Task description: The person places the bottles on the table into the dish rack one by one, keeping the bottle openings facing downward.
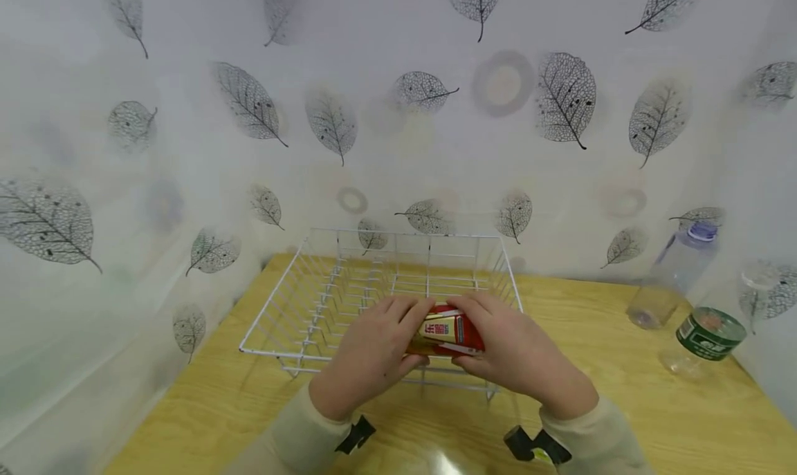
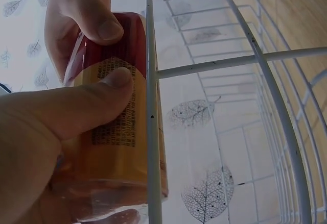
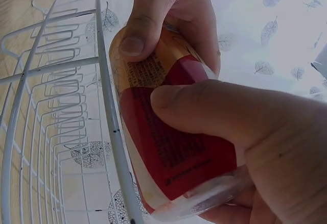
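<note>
A clear plastic bottle with a red and gold label (image 1: 445,331) lies sideways between both hands, over the near rim of a white wire rack (image 1: 454,236). My left hand (image 1: 376,340) grips one end, its thumb (image 2: 87,106) across the gold part of the label in the left wrist view. The other end is held by my right hand (image 1: 517,343), whose thumb (image 3: 204,106) presses the red part in the right wrist view. Clear plastic (image 3: 214,198) shows beyond the label. Fingers hide both ends of the bottle in the head view.
A yellow wooden table (image 1: 585,364) carries the rack. Toward its right edge stand a clear bottle with a purple cap (image 1: 669,274) and a clear bottle with a green label (image 1: 710,333). Behind and to the left hangs a leaf-patterned white sheet (image 1: 373,46).
</note>
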The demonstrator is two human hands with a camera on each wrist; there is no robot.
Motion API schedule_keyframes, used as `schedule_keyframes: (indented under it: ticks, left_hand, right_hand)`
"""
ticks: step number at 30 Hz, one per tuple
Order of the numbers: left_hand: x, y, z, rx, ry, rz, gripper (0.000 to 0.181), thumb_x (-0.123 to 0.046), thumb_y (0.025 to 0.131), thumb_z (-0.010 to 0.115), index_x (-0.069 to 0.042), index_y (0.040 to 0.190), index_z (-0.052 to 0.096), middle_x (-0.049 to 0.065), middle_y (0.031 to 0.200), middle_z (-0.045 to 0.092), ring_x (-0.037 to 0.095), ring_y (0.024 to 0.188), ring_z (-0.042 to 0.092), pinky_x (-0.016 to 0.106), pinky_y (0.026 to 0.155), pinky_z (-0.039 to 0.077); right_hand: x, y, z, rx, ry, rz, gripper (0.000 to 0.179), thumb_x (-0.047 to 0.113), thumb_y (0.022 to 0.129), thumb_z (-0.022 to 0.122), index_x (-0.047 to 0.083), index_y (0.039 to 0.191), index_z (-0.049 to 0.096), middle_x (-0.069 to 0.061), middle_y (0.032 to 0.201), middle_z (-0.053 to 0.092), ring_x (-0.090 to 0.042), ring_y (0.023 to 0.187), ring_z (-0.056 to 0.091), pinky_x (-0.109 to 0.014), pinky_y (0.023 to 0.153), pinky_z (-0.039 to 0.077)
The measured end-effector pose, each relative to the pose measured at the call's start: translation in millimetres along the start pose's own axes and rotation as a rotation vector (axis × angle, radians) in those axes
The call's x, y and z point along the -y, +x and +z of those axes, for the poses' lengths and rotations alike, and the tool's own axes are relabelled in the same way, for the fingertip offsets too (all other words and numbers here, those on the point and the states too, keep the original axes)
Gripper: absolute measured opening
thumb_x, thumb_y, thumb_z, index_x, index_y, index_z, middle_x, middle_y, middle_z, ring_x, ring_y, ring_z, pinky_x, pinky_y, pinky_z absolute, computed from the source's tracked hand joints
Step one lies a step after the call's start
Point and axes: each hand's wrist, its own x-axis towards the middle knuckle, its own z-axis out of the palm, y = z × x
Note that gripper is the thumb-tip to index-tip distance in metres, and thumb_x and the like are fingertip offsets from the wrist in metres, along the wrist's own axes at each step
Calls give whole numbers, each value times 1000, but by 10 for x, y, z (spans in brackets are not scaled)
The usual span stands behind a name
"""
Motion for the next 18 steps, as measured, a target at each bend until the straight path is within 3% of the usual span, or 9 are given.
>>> schedule_keyframes:
  ticks: [5,9,13,18]
  left_hand:
    - [-17,-8,9,18,-8,-21,87,-44,78,88,-14,148,45,3,131,60,23,118,59,39,96,54]
    - [-10,-8,-1,16,-20,-31,86,-44,79,87,-14,148,45,3,132,59,22,119,58,39,96,54]
    - [7,-9,-13,-4,-41,-47,83,-43,80,87,-14,148,47,3,133,59,21,121,57,38,95,54]
    - [24,-21,-38,-32,-100,-85,83,-42,80,87,-17,148,47,2,135,58,19,120,57,37,90,56]
  right_hand:
    - [6,-11,19,-1,-30,-6,80,37,72,92,10,139,56,-6,129,61,-21,106,63,-37,77,59]
    - [3,-23,2,5,27,14,85,40,73,91,13,144,53,-5,133,59,-19,106,63,-36,77,59]
    - [-38,-29,-44,-23,175,31,91,39,74,91,18,151,46,-3,139,55,-20,108,62,-39,78,58]
    - [-140,-32,-60,-92,438,60,96,28,76,92,20,155,39,-3,149,49,-27,127,53,-53,97,49]
